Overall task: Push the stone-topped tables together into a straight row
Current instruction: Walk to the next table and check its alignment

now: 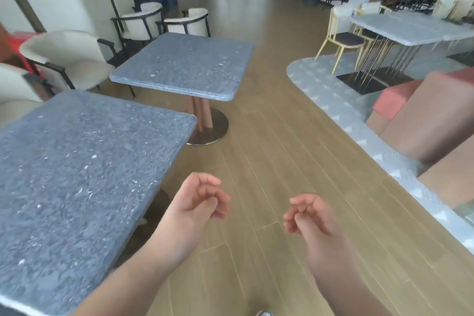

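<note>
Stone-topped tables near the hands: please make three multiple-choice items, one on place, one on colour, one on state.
1. Where is the far table relative to the near table?
A. pushed against it
B. apart, with a gap
C. stacked on it

2. What colour are both tops?
A. blue-grey speckled
B. red
C. plain white

3. What are the left hand and right hand doing?
A. gripping an edge
B. holding a chair
C. empty, over the floor

Key: 1 B, floor shows between them; 2 A, both tops match; 3 C, loosely curled fingers touch nothing.
</note>
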